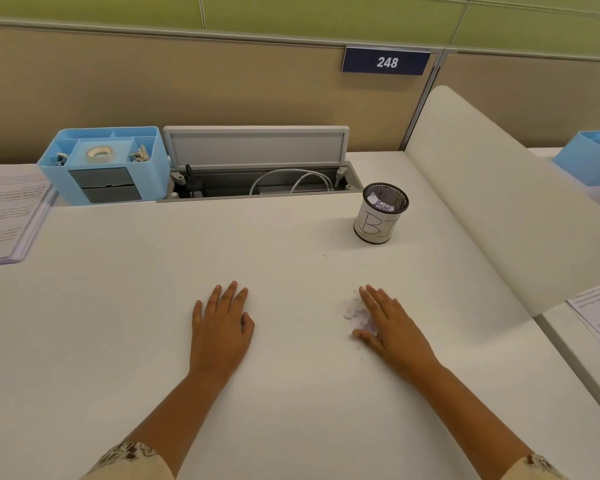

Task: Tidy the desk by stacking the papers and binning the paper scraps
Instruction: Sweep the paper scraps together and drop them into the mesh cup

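A white desk [291, 393] was seen from above, with two bare forearms reaching forward onto it. The left hand [220, 327] was laid flat, palm down, fingers loosely spread, with nothing held or touched but the desk surface. The right hand [390, 323] was also opened flat, fingers extended and close together, and was rested against a small heap of pale paper scraps [355, 311] just beside its thumb side; no scrap was pinched. A mesh cup labelled as a bin [380, 213] was stood farther back on the right, more scraps visible inside. A stack of printed papers [6, 213] was placed at the far left edge, beside a blue desk organiser [104, 164]
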Demonstrator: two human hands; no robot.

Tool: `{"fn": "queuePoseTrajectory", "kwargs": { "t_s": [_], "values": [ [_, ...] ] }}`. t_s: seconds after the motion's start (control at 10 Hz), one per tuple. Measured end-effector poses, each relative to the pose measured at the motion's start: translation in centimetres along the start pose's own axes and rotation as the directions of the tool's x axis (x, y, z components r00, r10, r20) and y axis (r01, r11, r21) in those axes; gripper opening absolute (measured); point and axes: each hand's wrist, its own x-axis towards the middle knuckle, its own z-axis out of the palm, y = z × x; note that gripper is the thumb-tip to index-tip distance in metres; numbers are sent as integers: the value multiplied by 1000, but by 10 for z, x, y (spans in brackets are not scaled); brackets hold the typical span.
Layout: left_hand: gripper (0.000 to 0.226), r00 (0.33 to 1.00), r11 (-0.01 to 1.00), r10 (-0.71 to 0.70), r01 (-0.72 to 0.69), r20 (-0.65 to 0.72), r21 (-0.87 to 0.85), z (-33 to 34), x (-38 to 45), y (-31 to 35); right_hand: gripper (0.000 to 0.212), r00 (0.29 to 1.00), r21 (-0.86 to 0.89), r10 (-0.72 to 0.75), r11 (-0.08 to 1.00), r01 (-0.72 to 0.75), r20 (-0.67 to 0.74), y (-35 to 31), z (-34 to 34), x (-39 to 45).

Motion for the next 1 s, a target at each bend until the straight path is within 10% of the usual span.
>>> {"fn": "queuePoseTrajectory", "kwargs": {
  "t_s": [0.4, 0.7, 1.0],
  "values": [
    [55, 1000, 1000, 4, -4, -10, -8, 1, 0, -1, 47, 980, -67, -181, 980, 187, 84, 5, -17, -25],
    [56, 1000, 1000, 4, -4, -3, -14, 2, 2, 1, 56, 999, 68, -23, 997, 26, -48, 0, -11, -24],
    [58, 1000, 1000, 0, 0, -2, -15, 1, 0, 0, 17, 961, 385, 275, 885, -263, 24, -1, -38, 17]
  ]
}}
